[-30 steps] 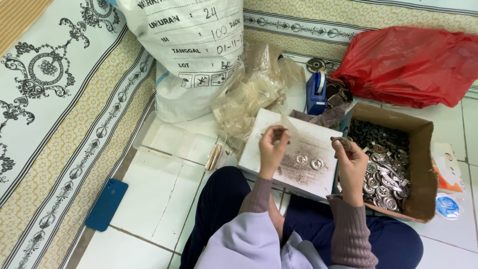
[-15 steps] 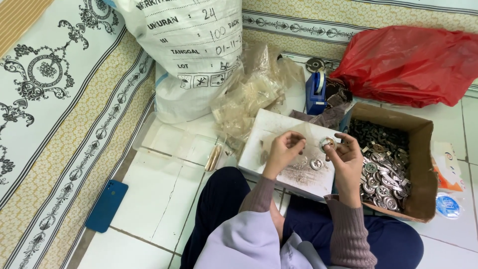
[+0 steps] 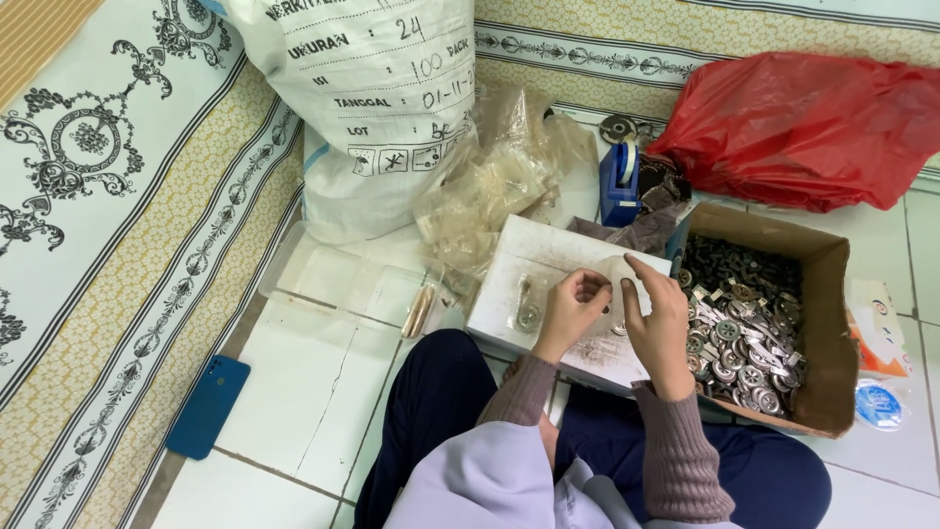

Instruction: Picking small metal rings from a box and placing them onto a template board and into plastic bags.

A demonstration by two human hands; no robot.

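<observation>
Right above a white board that lies across the person's lap, both hands meet over a small clear plastic bag, which hangs between them and is hard to make out against the board. The left hand is curled, thumb and fingertips pinched on the bag's edge. The right hand stands more upright, fingers stretched and closed lightly on the bag's other side; whether anything else sits in either hand cannot be told. Both wrists come up out of ribbed brown sleeves.

On the board just left of the left hand lies a small round metal piece, apart from the fingers. Just beside the right hand, an open cardboard box holds a heap of silver metal parts. Behind the board stands a blue tape dispenser, with a pile of crumpled clear bags to its left, leaning on a big white woven sack. A red plastic bag lies beyond the box. A blue phone rests well apart at the left.

Everything sits on a white tiled floor, bordered by a patterned carpet in cream, yellow and black.
</observation>
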